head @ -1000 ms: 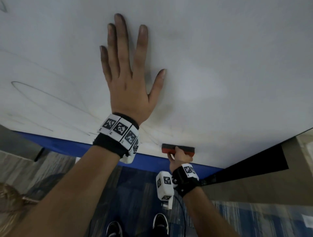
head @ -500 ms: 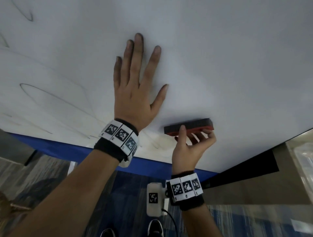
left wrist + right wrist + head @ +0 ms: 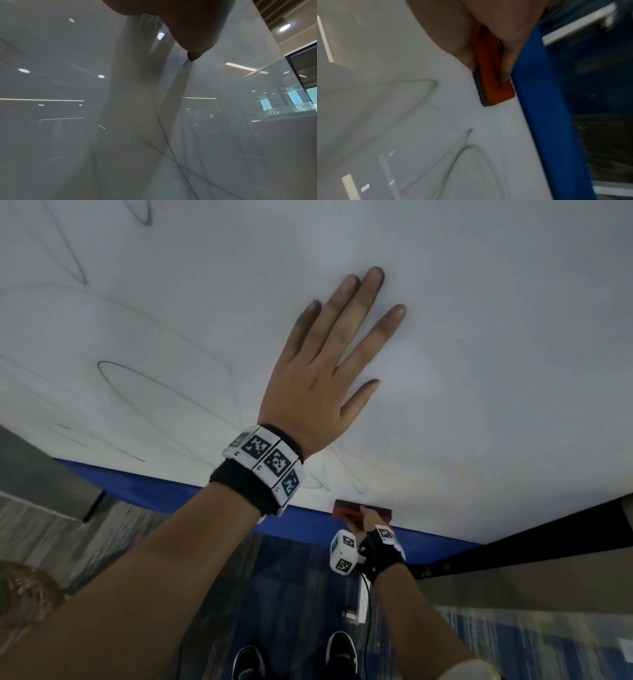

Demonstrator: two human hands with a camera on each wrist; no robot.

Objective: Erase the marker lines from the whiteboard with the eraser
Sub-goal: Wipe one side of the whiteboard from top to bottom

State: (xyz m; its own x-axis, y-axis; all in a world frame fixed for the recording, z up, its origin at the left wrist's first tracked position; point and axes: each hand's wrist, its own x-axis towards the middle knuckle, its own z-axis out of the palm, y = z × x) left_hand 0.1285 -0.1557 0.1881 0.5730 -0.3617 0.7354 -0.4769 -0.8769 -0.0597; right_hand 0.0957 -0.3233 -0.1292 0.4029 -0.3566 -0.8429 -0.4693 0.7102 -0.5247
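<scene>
Head view. The left hand (image 3: 318,378) lies flat against the whiteboard (image 3: 496,320), fingers straight and spread, thumb out to the side, gripping nothing. A black band with white square-patterned tags (image 3: 270,460) circles its wrist. Below it and to the right, the right hand (image 3: 368,518) holds the eraser (image 3: 352,510), a red block with a dark pad, against the board just above the blue bottom edge (image 3: 154,491). Only the back of this hand shows here, so the finger placement is not visible in this view. Thin marker lines (image 3: 144,385), looping ovals and long curves, cross the left and lower parts of the board; the area to the right of the left hand looks plain. Two dark shoes (image 3: 339,652) stand on a blue and grey carpet (image 3: 298,594) beneath.

Left wrist view. A dark fingertip (image 3: 193,54) of the left hand (image 3: 171,16) touches the glossy board surface (image 3: 60,135), which mirrors round and strip ceiling lights. Several thin marker lines (image 3: 171,154) cross in the lower middle.

Right wrist view (blurred). The right hand (image 3: 471,27) clamps the eraser (image 3: 493,81), fingers on either long side of its red back. The dark pad faces the board (image 3: 385,108), and the eraser's lower side sits just beside the blue edge (image 3: 544,121). Faint curved marker lines (image 3: 462,151) remain on the board beyond the eraser.
</scene>
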